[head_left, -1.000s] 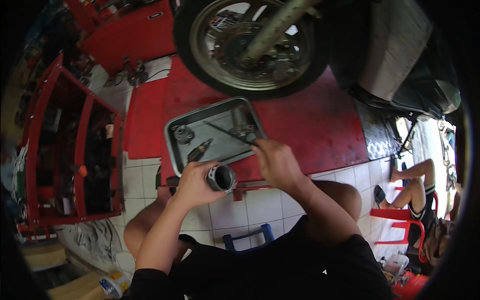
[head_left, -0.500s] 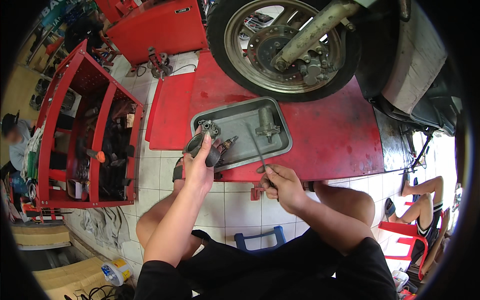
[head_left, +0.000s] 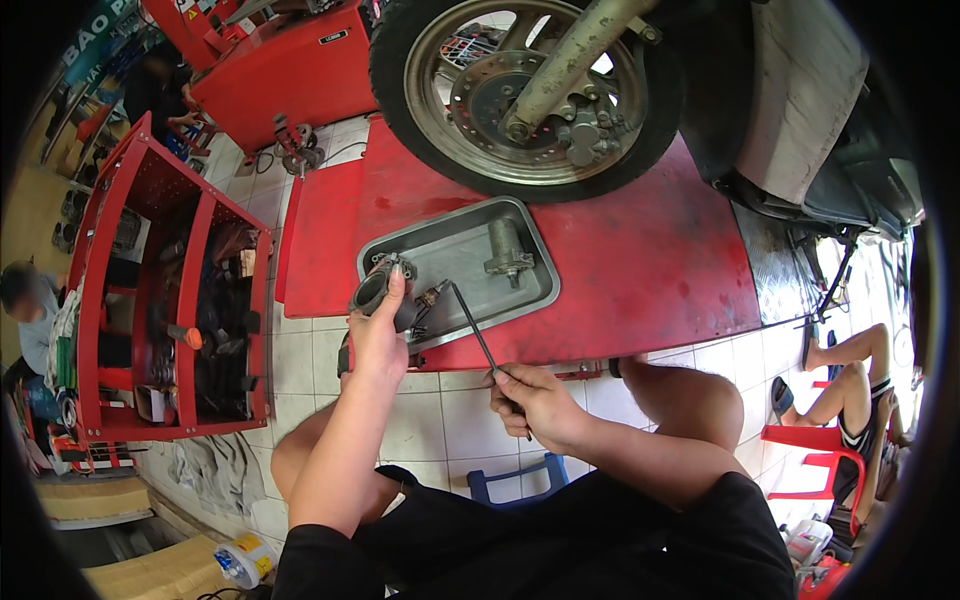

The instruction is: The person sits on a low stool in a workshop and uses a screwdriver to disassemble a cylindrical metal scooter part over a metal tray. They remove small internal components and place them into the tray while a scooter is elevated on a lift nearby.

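Observation:
My left hand is closed around a grey metal part with a wide round bore, which looks like a throttle body. My thumb lies along its top, and the part is over the left end of a metal tray. A dark fitting sticks out on the part's right side. In my right hand is a thin dark metal rod, gripped near its lower end. The rod slants up and left. Its far tip is at the end of that fitting; whether they touch I cannot tell.
A cylindrical metal motor lies in the tray's right half. The tray sits on a red lift platform below a motorcycle's front wheel. A red tool cart stands at left, a blue stool below me. Other people are at both sides.
My right hand has moved left and slightly down, bringing the rod's tip from over the tray's middle to the fitting's end. My left hand still holds the part. The whole view has shifted a little.

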`<state>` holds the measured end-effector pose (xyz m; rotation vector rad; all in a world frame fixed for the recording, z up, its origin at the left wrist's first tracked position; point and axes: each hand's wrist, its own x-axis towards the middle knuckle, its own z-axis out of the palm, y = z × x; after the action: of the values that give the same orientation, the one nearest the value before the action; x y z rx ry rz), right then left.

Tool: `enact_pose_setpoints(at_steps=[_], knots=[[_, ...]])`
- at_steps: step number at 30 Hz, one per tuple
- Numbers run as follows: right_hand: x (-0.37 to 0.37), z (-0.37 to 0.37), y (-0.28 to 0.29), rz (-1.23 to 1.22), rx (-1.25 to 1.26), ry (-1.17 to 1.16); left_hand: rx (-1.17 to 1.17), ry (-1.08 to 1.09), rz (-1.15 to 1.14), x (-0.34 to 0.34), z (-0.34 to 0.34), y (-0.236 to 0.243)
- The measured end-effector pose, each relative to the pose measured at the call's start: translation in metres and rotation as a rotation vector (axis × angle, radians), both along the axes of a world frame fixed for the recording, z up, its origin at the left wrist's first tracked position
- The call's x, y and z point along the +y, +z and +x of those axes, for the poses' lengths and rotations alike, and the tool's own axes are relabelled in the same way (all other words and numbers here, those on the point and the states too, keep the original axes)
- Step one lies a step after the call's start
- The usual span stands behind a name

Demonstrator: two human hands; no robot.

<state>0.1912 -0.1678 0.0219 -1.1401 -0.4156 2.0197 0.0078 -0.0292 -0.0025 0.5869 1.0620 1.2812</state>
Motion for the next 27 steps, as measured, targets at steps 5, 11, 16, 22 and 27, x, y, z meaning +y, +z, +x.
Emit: enact_pose_setpoints(at_steps=[5,11,16,22,27], knots=[[0.005,0.015,0.008,0.052,-0.023,-0.058,0.143,-0.101,-0.112,0.017,-0.004,-0.004],[0.019,0.041,0.038,0.177,0.024,-0.212,-0.179,-0.337,-0.235,0.031,-0.001,-0.009],[0.024,0.066,0.058,0.277,0.022,-0.314,0.287,-0.483,-0.156,0.048,0.011,-0.007],[0.024,0.076,0.069,0.358,0.024,-0.322,1.391,-0.649,0.164,0.115,0.009,-0.031],[0.027,0.077,0.073,0.372,0.003,-0.34,1.903,-0.845,0.36,0.142,0.044,-0.022]])
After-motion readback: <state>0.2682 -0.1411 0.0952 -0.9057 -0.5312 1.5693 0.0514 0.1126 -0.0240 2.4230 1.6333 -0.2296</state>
